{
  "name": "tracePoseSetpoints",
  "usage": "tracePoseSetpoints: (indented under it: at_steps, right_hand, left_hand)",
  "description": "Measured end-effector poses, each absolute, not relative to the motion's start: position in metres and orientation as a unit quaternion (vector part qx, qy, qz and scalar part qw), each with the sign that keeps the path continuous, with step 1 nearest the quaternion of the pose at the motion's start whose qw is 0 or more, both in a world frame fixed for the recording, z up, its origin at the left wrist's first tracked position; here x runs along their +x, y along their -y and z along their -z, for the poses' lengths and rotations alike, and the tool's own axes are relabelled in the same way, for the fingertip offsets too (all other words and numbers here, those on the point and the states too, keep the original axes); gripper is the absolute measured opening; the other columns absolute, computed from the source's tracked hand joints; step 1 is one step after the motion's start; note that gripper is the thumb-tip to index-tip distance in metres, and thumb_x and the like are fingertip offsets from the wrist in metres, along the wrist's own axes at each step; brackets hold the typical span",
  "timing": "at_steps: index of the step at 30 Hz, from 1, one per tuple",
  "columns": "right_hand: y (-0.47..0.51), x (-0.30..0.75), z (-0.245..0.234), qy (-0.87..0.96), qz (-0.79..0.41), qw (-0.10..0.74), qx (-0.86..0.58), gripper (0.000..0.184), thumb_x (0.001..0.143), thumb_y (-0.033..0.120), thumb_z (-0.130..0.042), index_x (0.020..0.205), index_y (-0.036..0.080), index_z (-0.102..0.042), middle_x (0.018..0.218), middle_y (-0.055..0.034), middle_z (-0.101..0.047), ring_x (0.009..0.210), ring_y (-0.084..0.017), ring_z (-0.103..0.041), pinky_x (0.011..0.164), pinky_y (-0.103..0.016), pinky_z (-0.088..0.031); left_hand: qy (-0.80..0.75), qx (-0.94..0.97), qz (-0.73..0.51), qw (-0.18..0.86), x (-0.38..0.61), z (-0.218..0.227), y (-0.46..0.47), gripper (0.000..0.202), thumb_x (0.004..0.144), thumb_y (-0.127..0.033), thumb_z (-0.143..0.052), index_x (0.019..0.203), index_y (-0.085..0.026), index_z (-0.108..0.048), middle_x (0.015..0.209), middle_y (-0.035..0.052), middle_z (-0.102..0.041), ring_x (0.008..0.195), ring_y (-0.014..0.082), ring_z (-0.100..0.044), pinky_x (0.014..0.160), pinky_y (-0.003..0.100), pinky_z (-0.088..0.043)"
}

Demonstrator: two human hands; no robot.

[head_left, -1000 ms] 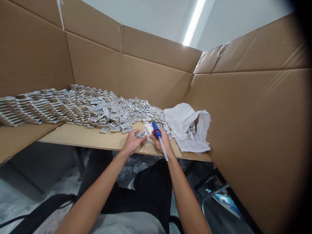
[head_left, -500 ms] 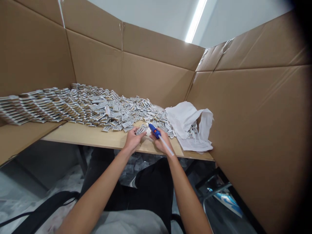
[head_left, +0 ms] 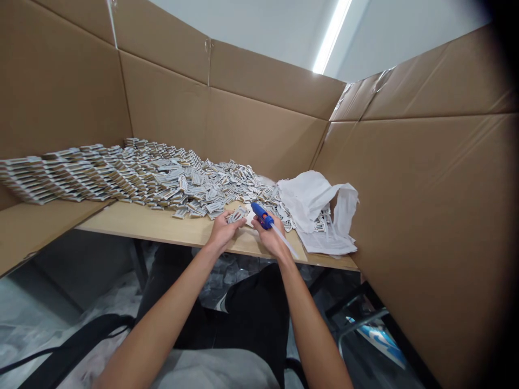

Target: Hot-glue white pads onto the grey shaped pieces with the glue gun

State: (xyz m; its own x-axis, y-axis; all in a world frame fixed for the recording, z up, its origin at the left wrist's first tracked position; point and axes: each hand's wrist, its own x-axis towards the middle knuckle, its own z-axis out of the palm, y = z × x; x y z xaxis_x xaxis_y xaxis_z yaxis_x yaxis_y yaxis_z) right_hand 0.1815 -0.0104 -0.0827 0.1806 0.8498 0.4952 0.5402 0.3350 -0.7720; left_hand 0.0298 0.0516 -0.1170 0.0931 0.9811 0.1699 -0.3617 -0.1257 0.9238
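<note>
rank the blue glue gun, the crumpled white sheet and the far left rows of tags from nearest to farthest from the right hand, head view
1. Blue glue gun: held in the right hand
2. Crumpled white sheet: to the hand's right, farther back
3. Rows of tags: far left of the table

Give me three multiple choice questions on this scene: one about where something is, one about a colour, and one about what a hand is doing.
1. Where is the crumpled white sheet?
A. On the floor
B. On the table, right of the hands
C. Over the left hand

2. What colour is the glue gun in the right hand?
A. Blue
B. Red
C. Green

3. What is the left hand doing?
A. Resting empty on the table
B. Holding the glue gun
C. Holding a small tag

Answers:
1. B, it lies by the cardboard wall.
2. A, its body is blue.
3. C, the tag shows at its fingertips.
</note>
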Motion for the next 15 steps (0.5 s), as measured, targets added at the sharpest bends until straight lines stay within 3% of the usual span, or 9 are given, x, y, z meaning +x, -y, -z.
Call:
tracePoseSetpoints:
  at_steps: [7, 11, 15]
  right_hand:
    - [0.011, 0.195, 0.083, 0.653, -0.078, 0.498, -0.565, 0.020, 0.091, 0.041, -0.061, 0.087, 0.022, -0.064, 0.081, -0.0030, -0.067, 0.072, -0.021, -0.058, 0.070, -0.031, -0.042]
    - [0.016, 0.199, 0.078, 0.688, -0.058, 0.469, -0.551, 0.024, 0.095, 0.040, -0.056, 0.080, 0.022, -0.057, 0.074, -0.0005, -0.060, 0.067, -0.019, -0.052, 0.066, -0.030, -0.037]
    - [0.017, 0.198, 0.076, 0.706, -0.043, 0.465, -0.532, 0.011, 0.091, 0.032, -0.058, 0.089, 0.021, -0.059, 0.082, -0.0010, -0.062, 0.073, -0.019, -0.055, 0.070, -0.029, -0.039]
  left_hand:
    - [-0.315, 0.508, -0.523, 0.607, 0.025, 0.117, -0.048, 0.048, 0.059, -0.030, -0.088, 0.096, -0.016, -0.061, 0.078, 0.0032, -0.069, 0.066, 0.0152, -0.062, 0.061, 0.025, -0.045]
    - [-0.271, 0.577, -0.471, 0.610, 0.021, 0.115, -0.047, 0.029, 0.065, -0.028, -0.080, 0.085, -0.013, -0.065, 0.073, 0.0052, -0.067, 0.055, 0.0101, -0.051, 0.053, 0.023, -0.033]
    - [-0.259, 0.626, -0.462, 0.571, 0.019, 0.113, -0.045, 0.020, 0.075, -0.032, -0.073, 0.074, -0.013, -0.065, 0.066, 0.0068, -0.065, 0.052, 0.0106, -0.047, 0.052, 0.024, -0.031]
